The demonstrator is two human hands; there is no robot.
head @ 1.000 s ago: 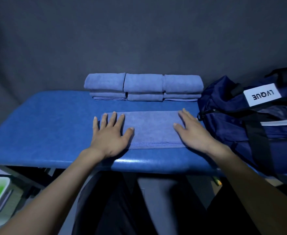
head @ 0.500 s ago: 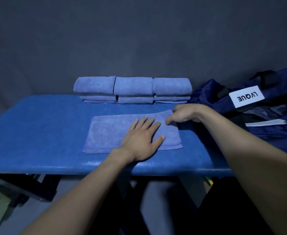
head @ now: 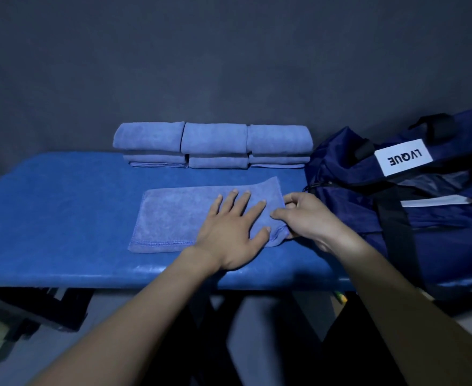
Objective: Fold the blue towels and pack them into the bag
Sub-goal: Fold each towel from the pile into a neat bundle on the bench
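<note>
The left hand (head: 230, 232) lies flat, fingers spread, pressing the half-folded blue microfibre towel (head: 179, 215) on the padded blue table (head: 62, 218). The right hand (head: 307, 218) pinches its right short edge; the long axis runs left-right. Beyond, folded blue towel stacks (head: 214, 144); the navy fabric duffel bag (head: 396, 204) sits right.

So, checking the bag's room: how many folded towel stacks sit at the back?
3, side by side along the table's far edge: left stack, middle stack, right stack. Towels per stack unclear.

Dim, bluish light; a faint sheen glints along the near edge of the padded blue vinyl counter (head: 62, 218). Corners darken and bow; forearms blur below.
</note>
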